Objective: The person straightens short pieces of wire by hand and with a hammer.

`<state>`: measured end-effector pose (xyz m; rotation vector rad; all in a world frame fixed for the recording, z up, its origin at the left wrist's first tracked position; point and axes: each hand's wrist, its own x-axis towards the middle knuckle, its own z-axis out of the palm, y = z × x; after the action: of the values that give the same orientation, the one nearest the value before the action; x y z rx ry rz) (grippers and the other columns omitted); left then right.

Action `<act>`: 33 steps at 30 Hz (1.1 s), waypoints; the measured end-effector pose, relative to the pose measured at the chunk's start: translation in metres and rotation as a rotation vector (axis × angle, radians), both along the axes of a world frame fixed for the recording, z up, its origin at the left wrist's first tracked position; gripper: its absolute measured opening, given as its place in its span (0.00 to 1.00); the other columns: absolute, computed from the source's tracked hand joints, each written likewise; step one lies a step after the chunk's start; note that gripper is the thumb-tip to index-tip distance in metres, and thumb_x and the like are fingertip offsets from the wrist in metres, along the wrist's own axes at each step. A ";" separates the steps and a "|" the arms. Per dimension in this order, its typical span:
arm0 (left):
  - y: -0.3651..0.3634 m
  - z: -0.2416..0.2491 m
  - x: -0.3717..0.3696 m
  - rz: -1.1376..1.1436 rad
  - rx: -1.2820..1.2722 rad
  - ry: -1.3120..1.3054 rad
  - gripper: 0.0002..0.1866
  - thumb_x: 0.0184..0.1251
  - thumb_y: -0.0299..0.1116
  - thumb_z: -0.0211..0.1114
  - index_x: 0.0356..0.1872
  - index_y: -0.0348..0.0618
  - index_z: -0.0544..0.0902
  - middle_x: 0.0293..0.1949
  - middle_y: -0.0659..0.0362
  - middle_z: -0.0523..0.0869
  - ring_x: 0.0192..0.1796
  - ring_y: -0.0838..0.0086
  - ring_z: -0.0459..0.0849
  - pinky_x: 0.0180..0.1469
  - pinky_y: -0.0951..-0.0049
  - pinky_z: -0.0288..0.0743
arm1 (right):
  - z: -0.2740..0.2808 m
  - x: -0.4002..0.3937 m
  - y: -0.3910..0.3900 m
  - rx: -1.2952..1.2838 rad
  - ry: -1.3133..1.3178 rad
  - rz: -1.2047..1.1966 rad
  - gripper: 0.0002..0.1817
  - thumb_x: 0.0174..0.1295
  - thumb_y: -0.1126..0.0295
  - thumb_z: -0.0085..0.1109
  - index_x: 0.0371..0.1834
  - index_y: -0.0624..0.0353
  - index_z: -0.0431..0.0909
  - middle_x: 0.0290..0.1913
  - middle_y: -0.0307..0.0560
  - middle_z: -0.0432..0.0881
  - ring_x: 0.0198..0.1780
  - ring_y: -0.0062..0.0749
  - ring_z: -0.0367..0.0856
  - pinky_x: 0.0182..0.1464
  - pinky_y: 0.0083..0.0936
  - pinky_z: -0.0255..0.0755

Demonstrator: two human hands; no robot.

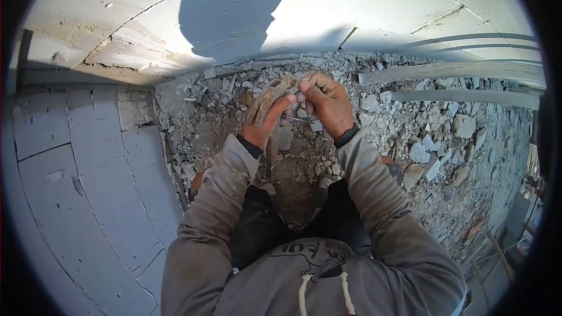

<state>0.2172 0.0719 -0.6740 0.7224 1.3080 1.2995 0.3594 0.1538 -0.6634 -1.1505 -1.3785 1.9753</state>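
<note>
My left hand (264, 124) grips a flat, dusty brownish piece (268, 96), curved like a shard of stone or tile, and holds it up over the rubble. My right hand (328, 102) is closed at the top edge of that piece, its fingers pinching something small that I cannot make out. A thin wire or nail (297, 119) shows between the two hands. Both arms wear grey-brown sleeves.
Broken stones and rubble (421, 140) cover the ground ahead and to the right. A wall of pale blocks (246, 17) curves across the top, and more blocks (88, 169) stand on the left. Long grey bars (462, 96) lie at the upper right.
</note>
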 end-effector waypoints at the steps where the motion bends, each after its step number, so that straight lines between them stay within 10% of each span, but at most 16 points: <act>1: 0.001 0.004 0.001 0.001 -0.001 0.000 0.12 0.66 0.37 0.58 0.44 0.41 0.80 0.32 0.65 0.77 0.35 0.80 0.74 0.35 0.76 0.68 | 0.001 -0.002 -0.001 0.031 -0.003 -0.015 0.09 0.64 0.67 0.53 0.33 0.60 0.78 0.25 0.35 0.76 0.21 0.14 0.68 0.24 0.16 0.61; 9: 0.000 -0.022 -0.009 0.038 -0.279 -0.211 0.15 0.69 0.41 0.54 0.43 0.40 0.79 0.36 0.62 0.80 0.38 0.78 0.75 0.39 0.76 0.67 | -0.017 -0.002 0.000 0.398 -0.053 0.022 0.09 0.63 0.68 0.57 0.38 0.61 0.81 0.28 0.37 0.79 0.26 0.18 0.73 0.27 0.17 0.67; 11: -0.002 -0.030 -0.010 0.060 -0.255 -0.260 0.14 0.68 0.42 0.55 0.42 0.43 0.79 0.34 0.63 0.79 0.37 0.78 0.75 0.39 0.75 0.68 | -0.014 -0.003 -0.006 0.539 -0.047 0.023 0.09 0.57 0.71 0.60 0.39 0.62 0.81 0.29 0.47 0.81 0.33 0.35 0.81 0.36 0.29 0.71; 17: -0.001 -0.017 -0.010 0.290 -0.282 -0.514 0.12 0.67 0.42 0.56 0.40 0.45 0.80 0.34 0.64 0.79 0.36 0.76 0.76 0.42 0.73 0.69 | -0.004 -0.009 -0.020 0.772 -0.133 0.267 0.12 0.57 0.74 0.58 0.44 0.60 0.81 0.31 0.52 0.80 0.34 0.47 0.79 0.36 0.32 0.72; 24: -0.001 -0.026 -0.020 0.304 -0.248 -0.485 0.12 0.66 0.40 0.58 0.41 0.42 0.78 0.34 0.61 0.81 0.38 0.71 0.80 0.43 0.69 0.74 | -0.021 -0.012 -0.020 0.789 -0.231 0.005 0.13 0.61 0.72 0.53 0.48 0.59 0.77 0.32 0.53 0.78 0.35 0.54 0.78 0.38 0.39 0.71; 33: 0.000 -0.040 -0.023 0.369 -0.287 -0.342 0.15 0.62 0.45 0.64 0.40 0.45 0.78 0.32 0.62 0.79 0.37 0.74 0.78 0.39 0.72 0.72 | -0.017 -0.015 -0.037 0.633 -0.334 0.341 0.06 0.63 0.68 0.51 0.37 0.58 0.69 0.35 0.57 0.77 0.39 0.60 0.75 0.37 0.49 0.67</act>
<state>0.1942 0.0715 -0.7140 0.0514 1.3422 1.4103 0.3445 0.1170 -0.6804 -1.0035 -2.2846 1.3827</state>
